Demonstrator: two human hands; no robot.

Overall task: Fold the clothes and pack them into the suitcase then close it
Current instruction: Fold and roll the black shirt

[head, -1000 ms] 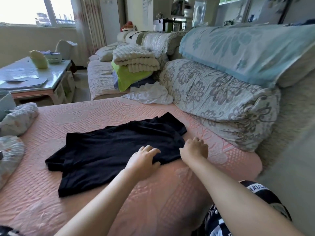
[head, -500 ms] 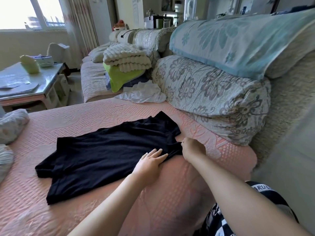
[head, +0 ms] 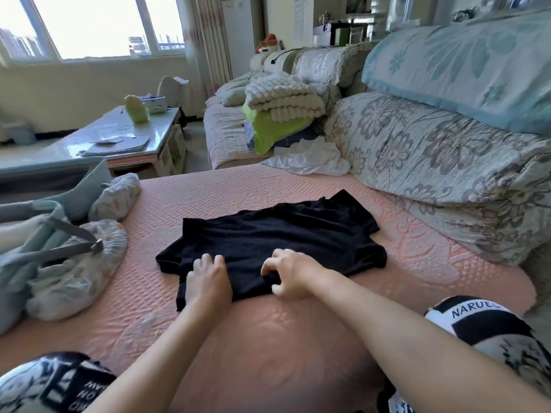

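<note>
Shirt (head: 283,234), black, short-sleeved, lies flat on pink cover (head: 417,257) under flat left hand (head: 207,281) and claw-curled right hand (head: 293,275), grip unclear.

At ten o'clock we see a glass-topped coffee table (head: 125,138); at twelve, a folded cream blanket (head: 283,99); at two, a floral cushion (head: 432,162).

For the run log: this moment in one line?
shirt: flat on pink cover | left hand: on shirt | right hand: at hem
</note>
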